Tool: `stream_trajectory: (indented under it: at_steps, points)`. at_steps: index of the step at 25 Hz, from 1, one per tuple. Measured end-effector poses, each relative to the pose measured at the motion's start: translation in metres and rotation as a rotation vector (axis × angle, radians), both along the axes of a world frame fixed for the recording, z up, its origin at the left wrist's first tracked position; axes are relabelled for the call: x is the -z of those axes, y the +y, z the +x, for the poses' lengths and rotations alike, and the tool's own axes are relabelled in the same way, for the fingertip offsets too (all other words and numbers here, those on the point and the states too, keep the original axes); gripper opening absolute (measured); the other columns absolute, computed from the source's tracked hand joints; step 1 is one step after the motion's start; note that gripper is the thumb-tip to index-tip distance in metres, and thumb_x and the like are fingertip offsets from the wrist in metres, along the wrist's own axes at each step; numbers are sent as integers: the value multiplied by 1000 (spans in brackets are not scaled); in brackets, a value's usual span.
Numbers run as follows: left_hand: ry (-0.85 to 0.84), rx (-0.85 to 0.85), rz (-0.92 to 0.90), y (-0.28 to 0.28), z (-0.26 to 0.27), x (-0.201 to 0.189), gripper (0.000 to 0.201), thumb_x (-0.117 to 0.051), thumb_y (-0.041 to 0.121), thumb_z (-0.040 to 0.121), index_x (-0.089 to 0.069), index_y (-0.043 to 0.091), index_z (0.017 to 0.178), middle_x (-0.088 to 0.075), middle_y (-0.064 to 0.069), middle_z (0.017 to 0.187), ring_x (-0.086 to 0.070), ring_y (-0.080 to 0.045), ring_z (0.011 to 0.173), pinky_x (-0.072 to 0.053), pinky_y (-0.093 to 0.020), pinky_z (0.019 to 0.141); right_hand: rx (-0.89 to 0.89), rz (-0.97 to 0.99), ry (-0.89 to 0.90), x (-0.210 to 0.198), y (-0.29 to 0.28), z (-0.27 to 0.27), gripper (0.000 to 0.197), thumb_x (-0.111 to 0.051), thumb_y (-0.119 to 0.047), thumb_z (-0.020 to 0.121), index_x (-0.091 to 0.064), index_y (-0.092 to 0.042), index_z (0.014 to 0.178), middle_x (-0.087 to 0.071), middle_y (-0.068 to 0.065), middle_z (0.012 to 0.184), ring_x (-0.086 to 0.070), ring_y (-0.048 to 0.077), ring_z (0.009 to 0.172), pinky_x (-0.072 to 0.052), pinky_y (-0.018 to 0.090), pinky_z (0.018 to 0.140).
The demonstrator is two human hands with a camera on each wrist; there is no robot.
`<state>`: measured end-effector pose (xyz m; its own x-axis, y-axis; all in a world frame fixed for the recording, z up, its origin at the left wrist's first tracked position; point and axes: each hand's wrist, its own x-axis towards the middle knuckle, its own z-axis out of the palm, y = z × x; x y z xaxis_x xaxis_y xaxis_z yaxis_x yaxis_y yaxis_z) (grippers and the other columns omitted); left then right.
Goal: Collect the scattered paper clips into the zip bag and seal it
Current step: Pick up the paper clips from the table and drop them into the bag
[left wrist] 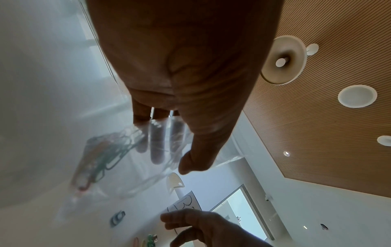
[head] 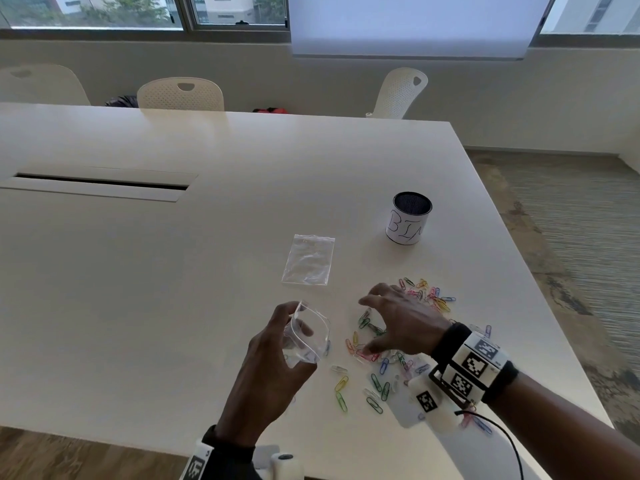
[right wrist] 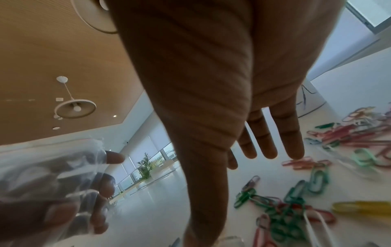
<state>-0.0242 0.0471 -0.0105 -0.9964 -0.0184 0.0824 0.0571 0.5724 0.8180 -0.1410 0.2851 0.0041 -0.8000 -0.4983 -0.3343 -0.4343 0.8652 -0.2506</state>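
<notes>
My left hand (head: 294,329) grips a clear zip bag (head: 308,341) just above the table, mouth open and facing up and right. The left wrist view shows several coloured paper clips (left wrist: 101,160) inside the bag (left wrist: 135,180), thumb on one side and fingers behind it. My right hand (head: 372,323) hovers with fingers spread and straight over the scattered paper clips (head: 375,384), holding nothing. In the right wrist view its fingers (right wrist: 273,142) point down at loose clips (right wrist: 296,208), with the held bag (right wrist: 48,175) to the left. More clips (head: 427,294) lie beyond the hand.
A second clear zip bag (head: 308,259) lies flat on the white table (head: 173,289), farther out. A small cup labelled BIN (head: 408,221) stands at the back right. The table's right edge runs close to the clips. White chairs (head: 180,93) stand behind the table.
</notes>
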Motion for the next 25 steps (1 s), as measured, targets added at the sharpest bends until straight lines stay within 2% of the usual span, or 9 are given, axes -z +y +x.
stream_trajectory:
  at_steps: [2,5,7,9,14,16,19,22,25]
  points:
    - [-14,7,-7,1,0,3,67,-84,19,81,-48,42,133,-70,18,104,-71,-4,93,-58,-22,75,3,50,-2,6,2,1,110,-82,-64,71,-29,-25,159,-36,3,157,-38,23,141,-40,40,115]
    - [-25,14,-14,2,-1,5,69,-84,17,82,-47,44,133,-69,19,105,-70,-3,94,-59,-24,75,9,79,-14,13,1,6,112,-83,-66,67,-30,-26,157,-39,5,150,-42,24,135,-44,43,114]
    - [-28,15,-12,3,-2,6,69,-83,16,81,-47,45,133,-69,20,105,-69,-2,94,-59,-24,76,24,47,-22,18,0,10,103,-85,-61,68,-37,-25,152,-41,5,145,-46,23,130,-46,42,112]
    - [-30,16,-12,4,-3,8,70,-83,15,82,-46,45,133,-69,20,105,-69,-1,95,-60,-24,76,50,-28,-28,21,-1,12,85,-85,-52,74,-45,-25,144,-45,3,140,-51,21,125,-49,39,108]
    - [-25,30,-12,7,-5,11,71,-88,21,81,-46,44,134,-70,19,106,-70,-2,97,-60,-22,76,49,-162,44,25,-4,19,33,-76,-29,91,-66,-20,121,-57,0,127,-61,16,107,-50,24,93]
    - [-25,35,-15,8,-6,11,71,-88,24,81,-45,44,135,-70,20,107,-71,-4,97,-62,-25,79,40,-190,79,26,-4,20,21,-72,-24,95,-71,-18,115,-62,0,122,-61,13,100,-48,18,86]
    - [-30,32,-10,10,-7,11,70,-88,27,81,-45,46,134,-70,20,107,-71,-5,96,-64,-31,80,28,-216,121,27,-4,19,15,-66,-18,99,-74,-14,110,-66,2,115,-64,13,93,-52,17,85]
    - [-27,28,-10,11,-8,10,69,-87,28,81,-46,48,132,-70,21,106,-71,-4,96,-63,-30,78,-6,-193,172,29,-7,19,17,-58,-16,103,-73,-10,105,-67,5,106,-67,14,87,-59,24,86]
    - [-25,26,-13,12,-9,10,68,-85,24,80,-46,47,131,-71,20,105,-70,-3,97,-61,-29,76,-19,-178,177,31,-7,14,17,-57,-13,104,-73,-8,101,-69,7,101,-68,14,84,-59,22,80]
